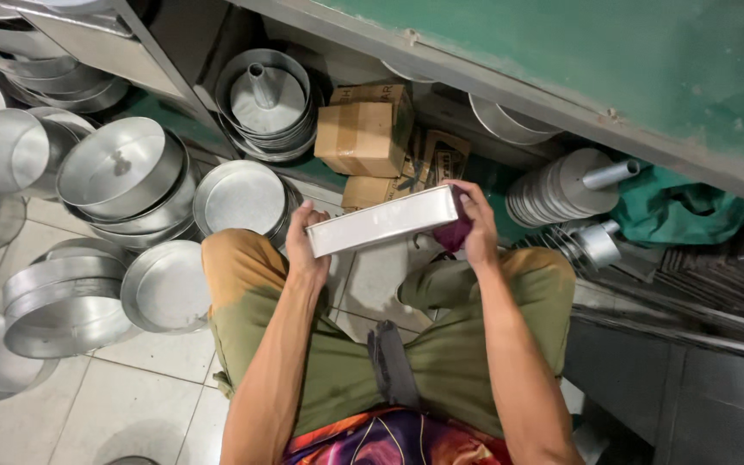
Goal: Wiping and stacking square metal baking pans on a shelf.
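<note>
At frame centre, a rectangular metal pan (385, 220) is held edge-on above the knees. Left hand (305, 245) has its grip clamped on the pan's left end; right hand (478, 226) presses a maroon cloth (453, 234) against its right end. Round pans (122, 168) stacked at left.

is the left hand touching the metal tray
Touching: the head view shows the left hand gripping the near end of the metal tray, fingers wrapped over its edge.
</note>
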